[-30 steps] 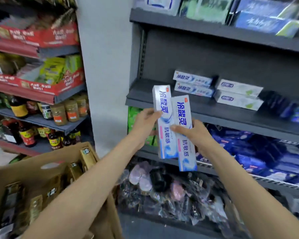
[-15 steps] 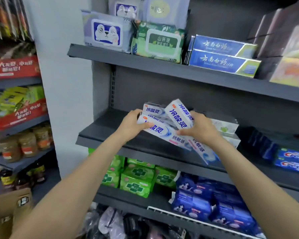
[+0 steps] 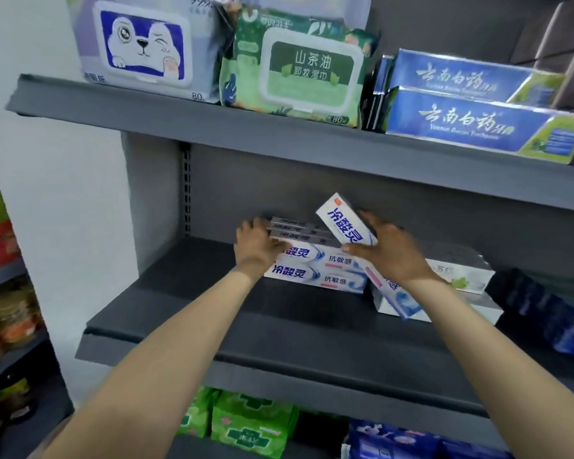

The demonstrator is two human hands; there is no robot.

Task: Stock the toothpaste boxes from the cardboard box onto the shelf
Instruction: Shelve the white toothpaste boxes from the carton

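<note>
The step in hand looks like placement: the person is setting toothpaste boxes onto the grey middle shelf (image 3: 279, 326). The left hand (image 3: 257, 248) rests on the left end of a stack of white-and-blue toothpaste boxes (image 3: 315, 270), its fingers bent over the upper box, steadying it. The right hand (image 3: 388, 256) clamps 1 more tilted toothpaste box (image 3: 347, 223), just right of that stack and angled up over it.

The next move probably calls for levelling the tilted box and laying it on or beside the stack, label forward.

Right of the stack lie 2 white boxes with green print (image 3: 458, 273). Above the stack, the upper shelf (image 3: 212, 124) carries 2 wet-wipe packs (image 3: 299, 67) and 2 blue toothpaste cartons (image 3: 478, 114). The cardboard box is out of view.
</note>
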